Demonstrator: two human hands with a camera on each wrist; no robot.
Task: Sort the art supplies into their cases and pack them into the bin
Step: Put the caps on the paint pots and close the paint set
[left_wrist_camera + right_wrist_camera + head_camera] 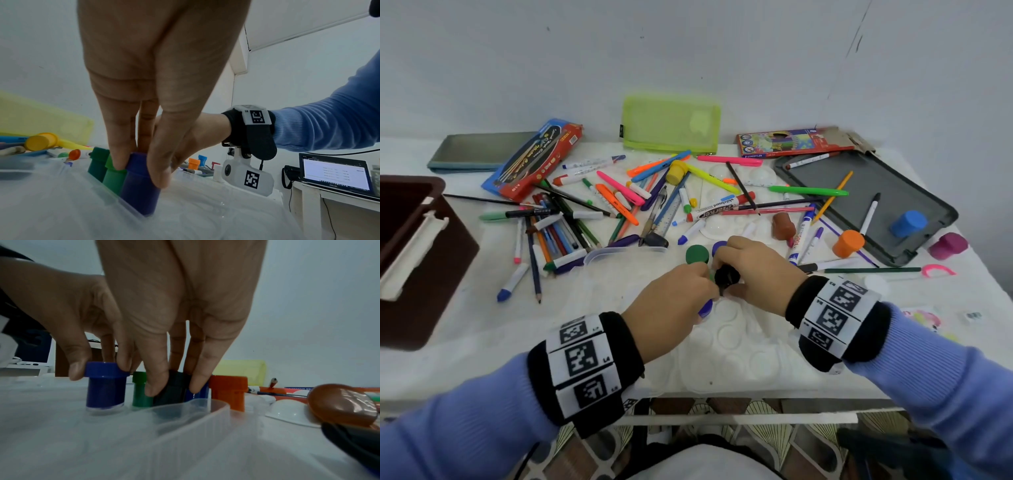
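My left hand (703,303) pinches a dark blue paint jar (705,308) by its lid; in the left wrist view, thumb and fingers of the left hand (139,172) grip that blue jar (141,183), which stands upright at the rim of a clear plastic case (619,254). Right beside it my right hand (726,274) grips a black paint jar (726,277). The right wrist view shows the right hand (172,391) with fingertips round the black jar (174,389), which sits low inside the clear case (205,407). A green jar (140,392) stands between the two.
A brown bin (414,240) stands at the left. Pens, markers and pencils (592,212) lie scattered behind the hands. A green mesh pouch (671,125), a grey tin (869,205) and a pencil box (791,142) lie farther back. Loose orange (847,243), brown (783,225) and magenta (948,245) jars sit on the right.
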